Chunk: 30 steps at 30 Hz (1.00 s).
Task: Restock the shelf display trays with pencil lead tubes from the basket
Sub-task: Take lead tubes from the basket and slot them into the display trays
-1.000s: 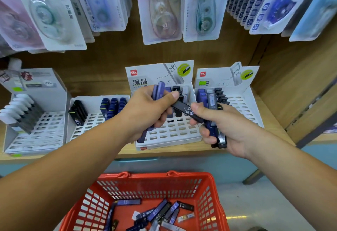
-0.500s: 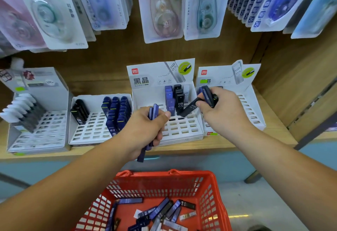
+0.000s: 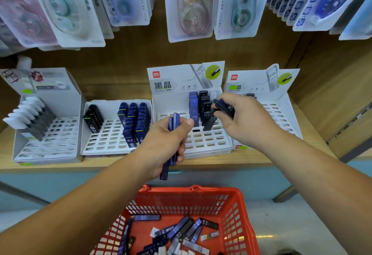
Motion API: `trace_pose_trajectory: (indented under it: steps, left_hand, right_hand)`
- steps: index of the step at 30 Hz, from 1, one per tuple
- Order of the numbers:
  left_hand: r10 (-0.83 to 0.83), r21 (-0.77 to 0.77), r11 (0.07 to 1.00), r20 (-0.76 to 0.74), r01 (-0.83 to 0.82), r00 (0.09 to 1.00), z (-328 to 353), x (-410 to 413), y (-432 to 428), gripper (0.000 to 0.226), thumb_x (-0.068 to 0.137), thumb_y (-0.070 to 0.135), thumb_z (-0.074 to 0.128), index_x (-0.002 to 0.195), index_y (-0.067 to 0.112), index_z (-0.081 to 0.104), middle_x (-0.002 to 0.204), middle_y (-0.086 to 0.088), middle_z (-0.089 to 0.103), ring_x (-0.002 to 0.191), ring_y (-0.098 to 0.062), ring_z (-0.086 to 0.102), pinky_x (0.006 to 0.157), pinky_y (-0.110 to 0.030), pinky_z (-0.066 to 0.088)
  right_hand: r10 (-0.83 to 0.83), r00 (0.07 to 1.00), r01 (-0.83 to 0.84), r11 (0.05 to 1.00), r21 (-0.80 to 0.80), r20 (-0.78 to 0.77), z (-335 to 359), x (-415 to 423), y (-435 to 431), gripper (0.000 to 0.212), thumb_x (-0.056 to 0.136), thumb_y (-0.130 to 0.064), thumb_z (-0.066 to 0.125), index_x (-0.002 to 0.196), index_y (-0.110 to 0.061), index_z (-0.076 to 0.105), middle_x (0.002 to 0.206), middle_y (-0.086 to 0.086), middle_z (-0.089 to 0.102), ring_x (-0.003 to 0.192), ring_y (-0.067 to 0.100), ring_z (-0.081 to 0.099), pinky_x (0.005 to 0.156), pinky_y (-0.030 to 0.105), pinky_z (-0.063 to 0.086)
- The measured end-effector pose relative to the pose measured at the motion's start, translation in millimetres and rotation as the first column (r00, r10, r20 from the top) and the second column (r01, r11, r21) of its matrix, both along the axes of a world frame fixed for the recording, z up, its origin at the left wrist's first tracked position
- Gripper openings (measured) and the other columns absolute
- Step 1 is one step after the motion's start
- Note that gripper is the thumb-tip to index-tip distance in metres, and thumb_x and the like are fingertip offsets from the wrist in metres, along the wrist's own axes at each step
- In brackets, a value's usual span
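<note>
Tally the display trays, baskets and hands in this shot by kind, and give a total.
Display trays: 4 (far-left tray, second tray, third tray, far-right tray)
Red basket: 1
Hands: 2 (left hand, right hand, each gripping pencil lead tubes)
Total: 7

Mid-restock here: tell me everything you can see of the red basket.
The red basket looks like plastic, with lattice walls of open slots and two small loops on its far rim. It sits upright below the shelf edge, its near part cut off by the frame. Loose pencil lead tubes, blue, black and clear, lie jumbled on its floor. The left hand and right hand do not touch it.
</note>
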State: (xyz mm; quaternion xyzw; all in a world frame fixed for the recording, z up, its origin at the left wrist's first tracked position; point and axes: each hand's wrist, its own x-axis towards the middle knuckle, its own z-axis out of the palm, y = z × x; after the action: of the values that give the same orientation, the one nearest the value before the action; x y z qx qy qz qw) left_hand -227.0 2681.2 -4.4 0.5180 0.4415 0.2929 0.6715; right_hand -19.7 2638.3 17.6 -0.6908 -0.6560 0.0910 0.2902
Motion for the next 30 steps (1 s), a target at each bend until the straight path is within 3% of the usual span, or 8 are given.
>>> trace_pose_trajectory:
  steps: [2, 5, 12, 16, 19, 22, 27, 30]
  left_hand:
    - [-0.008, 0.031, 0.999, -0.007, 0.009, 1.0, 1, 1, 1, 0.022, 0.101, 0.033, 0.067, 0.089, 0.017, 0.06, 0.067, -0.005, 0.047, 0.051, -0.017, 0.042, 0.046, -0.028, 0.041]
    - [-0.003, 0.075, 0.997, -0.024, 0.005, 1.0, 6, 2, 1, 0.021, 0.101, 0.033, 0.068, 0.09, 0.015, 0.062, 0.064, -0.005, 0.048, 0.048, -0.017, 0.043, 0.046, -0.029, 0.042]
    - [0.064, 0.162, 0.985, -0.054, -0.055, 0.996, 20, 4, 3, 0.016, 0.101, 0.03, 0.068, 0.095, 0.015, 0.065, 0.064, -0.007, 0.05, 0.046, -0.021, 0.044, 0.044, -0.028, 0.039]
    - [0.006, 0.373, 0.928, -0.044, 0.011, 0.999, 38, 15, 4, 0.016, 0.099, 0.029, 0.069, 0.115, 0.027, 0.07, 0.061, 0.004, 0.059, 0.05, -0.023, 0.047, 0.045, -0.03, 0.044]
    - [-0.089, 0.471, 0.874, -0.093, 0.123, 0.992, 50, 24, 2, 0.016, 0.098, 0.025, 0.07, 0.112, 0.019, 0.072, 0.066, 0.003, 0.067, 0.045, -0.017, 0.048, 0.042, -0.026, 0.044]
    - [-0.069, 0.47, 0.874, -0.128, 0.122, 0.989, 52, 25, 5, 0.02, 0.099, 0.029, 0.069, 0.101, 0.009, 0.07, 0.065, -0.018, 0.063, 0.046, -0.021, 0.049, 0.044, -0.029, 0.043]
    - [0.015, 0.32, 0.947, -0.03, -0.005, 0.999, 49, 16, 14, 0.023, 0.099, 0.034, 0.068, 0.094, 0.011, 0.066, 0.061, -0.006, 0.056, 0.048, -0.02, 0.047, 0.047, -0.03, 0.042]
    - [0.025, 0.249, 0.968, 0.001, -0.024, 1.0, 47, 12, 16, 0.02, 0.1, 0.034, 0.068, 0.095, 0.015, 0.066, 0.069, -0.008, 0.06, 0.049, -0.019, 0.046, 0.049, -0.03, 0.038]
  right_hand:
    - [0.018, 1.0, -0.018, 0.999, 0.038, 0.017, -2, -7, 3, 0.012, 0.096, -0.025, 0.069, 0.092, -0.03, 0.059, 0.093, -0.007, 0.068, 0.088, 0.025, 0.061, 0.077, 0.046, 0.055]
    - [0.013, 1.0, -0.014, 0.998, 0.069, 0.011, -4, -12, 7, 0.013, 0.095, -0.022, 0.07, 0.104, -0.029, 0.066, 0.096, -0.008, 0.071, 0.09, 0.025, 0.063, 0.078, 0.045, 0.056]
    - [-0.061, 0.99, 0.06, 0.998, -0.01, -0.127, -4, -6, 10, 0.014, 0.092, -0.023, 0.075, 0.103, -0.03, 0.07, 0.097, -0.008, 0.069, 0.091, 0.02, 0.064, 0.085, 0.042, 0.056]
    - [-0.001, 0.963, -0.042, 0.988, -0.151, -0.269, 18, -15, 2, 0.014, 0.088, -0.021, 0.079, 0.091, -0.028, 0.067, 0.077, -0.009, 0.066, 0.066, -0.002, 0.061, 0.061, 0.016, 0.045]
    - [0.086, 0.939, -0.171, 0.957, -0.235, -0.332, 24, -23, -6, 0.011, 0.088, -0.02, 0.079, 0.096, -0.024, 0.071, 0.071, -0.003, 0.067, 0.06, 0.003, 0.058, 0.058, 0.022, 0.046]
    - [-0.003, 0.795, -0.198, 0.944, -0.264, -0.607, 26, -21, -12, 0.023, 0.083, -0.017, 0.085, 0.101, -0.018, 0.071, 0.06, 0.002, 0.056, 0.048, 0.016, 0.046, 0.045, 0.027, 0.035]
    - [-0.074, 0.575, -0.239, 0.937, -0.253, -0.815, 26, -11, -22, 0.012, 0.092, -0.022, 0.076, 0.088, -0.013, 0.07, 0.074, 0.011, 0.062, 0.051, 0.017, 0.043, 0.05, 0.029, 0.028]
    - [-0.135, 0.442, -0.206, 0.947, -0.247, -0.887, 21, -6, -23, 0.02, 0.1, -0.025, 0.067, 0.082, -0.016, 0.071, 0.083, 0.012, 0.064, 0.052, 0.018, 0.04, 0.049, 0.026, 0.029]
